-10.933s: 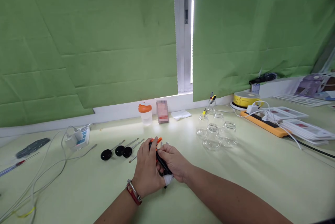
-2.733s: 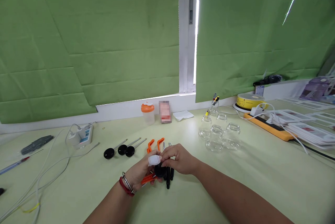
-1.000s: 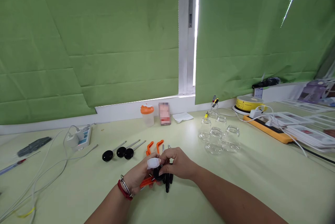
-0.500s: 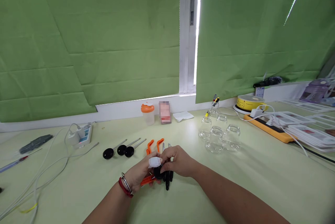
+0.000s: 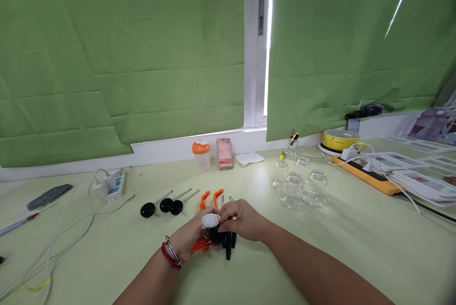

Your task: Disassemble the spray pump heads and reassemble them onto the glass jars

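Black round piece (image 5: 216,234): between the two hands, right of the left palm and just below the right fingertips, its upper edge partly covered by fingers.
Left hand (image 5: 192,238): closed around the black round piece from the left, with the white-wrapped thumb (image 5: 210,220) lying over its top; some fingers are hidden beneath.
Right hand (image 5: 245,222): fingers bent in a pinch, thumb and forefinger against the upper right edge of the same piece — the exact contact is too small to tell.
Orange piece (image 5: 201,246): in the left hand's grasp, sticking out to the left below the black round piece.
Black handles (image 5: 228,248): on the table, just right of the black round piece and below the right hand, their metal shafts (image 5: 223,200) showing beyond the fingers.
Orange hooks (image 5: 218,198): two bent ends, just beyond the hands.
Black-knobbed rods (image 5: 176,207): three, lying on the table to the left of the orange hooks — apart from both hands.
Glass jars (image 5: 294,191): grouped on the table, well to the right of the hands.
Orange-lidded cup (image 5: 201,157): upright near the wall, beyond the orange hooks.
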A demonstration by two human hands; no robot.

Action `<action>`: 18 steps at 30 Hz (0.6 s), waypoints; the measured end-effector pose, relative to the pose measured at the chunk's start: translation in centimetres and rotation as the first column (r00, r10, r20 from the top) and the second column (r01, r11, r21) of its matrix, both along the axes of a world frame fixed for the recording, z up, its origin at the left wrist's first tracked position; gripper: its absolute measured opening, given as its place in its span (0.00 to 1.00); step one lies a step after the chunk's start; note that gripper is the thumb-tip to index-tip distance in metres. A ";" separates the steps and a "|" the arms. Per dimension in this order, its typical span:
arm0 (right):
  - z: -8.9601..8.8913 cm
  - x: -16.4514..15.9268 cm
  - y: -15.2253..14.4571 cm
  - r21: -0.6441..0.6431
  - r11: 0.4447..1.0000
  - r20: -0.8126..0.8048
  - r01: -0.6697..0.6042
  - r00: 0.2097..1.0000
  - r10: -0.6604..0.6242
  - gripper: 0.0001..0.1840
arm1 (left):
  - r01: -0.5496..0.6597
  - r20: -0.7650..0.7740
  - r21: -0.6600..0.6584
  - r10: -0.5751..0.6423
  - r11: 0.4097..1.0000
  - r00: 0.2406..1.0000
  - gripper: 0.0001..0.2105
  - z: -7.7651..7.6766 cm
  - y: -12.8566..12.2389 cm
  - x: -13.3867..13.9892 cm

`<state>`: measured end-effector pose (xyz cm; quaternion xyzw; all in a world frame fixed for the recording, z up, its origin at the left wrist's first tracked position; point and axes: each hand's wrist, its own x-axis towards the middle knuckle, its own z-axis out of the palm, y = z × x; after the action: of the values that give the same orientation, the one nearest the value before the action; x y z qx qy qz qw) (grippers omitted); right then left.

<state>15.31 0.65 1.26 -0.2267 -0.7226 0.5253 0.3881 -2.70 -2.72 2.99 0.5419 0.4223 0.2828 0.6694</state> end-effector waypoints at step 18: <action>-0.2 -0.1 0.0 -0.109 0.994 -0.016 0.028 0.999 -0.030 0.09 | 0.014 -0.003 -0.009 -0.014 1.000 1.000 0.12 -0.4 0.1 -0.2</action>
<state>15.19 0.69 1.03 -0.2533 -0.6861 0.5602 0.3890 -2.90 -2.59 2.59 0.5420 0.4207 0.2756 0.6732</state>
